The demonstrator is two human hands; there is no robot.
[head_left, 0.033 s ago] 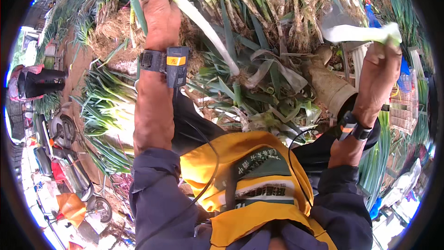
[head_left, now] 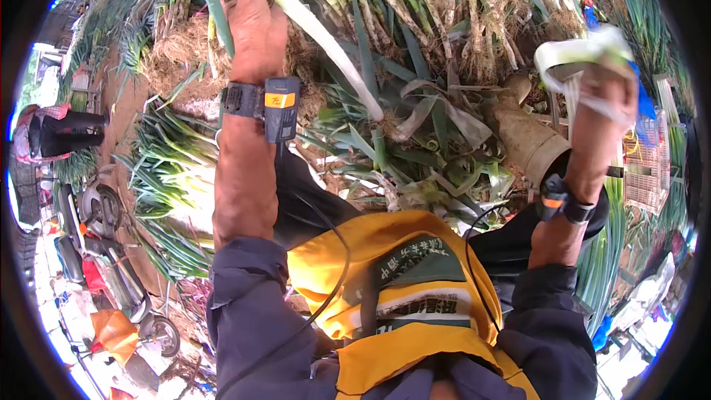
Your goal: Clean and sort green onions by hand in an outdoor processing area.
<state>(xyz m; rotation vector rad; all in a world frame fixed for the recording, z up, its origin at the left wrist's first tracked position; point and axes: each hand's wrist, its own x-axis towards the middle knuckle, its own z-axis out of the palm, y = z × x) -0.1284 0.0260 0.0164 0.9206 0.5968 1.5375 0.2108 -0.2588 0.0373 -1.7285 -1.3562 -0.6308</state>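
Note:
My left hand (head_left: 255,30) is closed round the green upper part of a large green onion (head_left: 326,46). Its bare white stalk slants down to the right and ends in a small root tip. Off to the right, my right hand (head_left: 609,96) is blurred by motion, its fingers closed on a pale, limp strip of onion skin (head_left: 566,54) that curls above the knuckles. Below the stalk lies a heap of loose green leaves and stripped skins (head_left: 437,141).
Unpeeled green onions with roots (head_left: 415,0) are piled along the far side. Cleaned onions (head_left: 178,170) lie on the left. My muddy boot (head_left: 529,133) stands beside the heap. A plastic crate (head_left: 646,167) is at right, a motorbike (head_left: 111,252) and a person (head_left: 63,132) at left.
The strip in my right hand has gone from nearly straight to curled, and that hand has shifted slightly left and nearer. My left hand and its onion have hardly moved.

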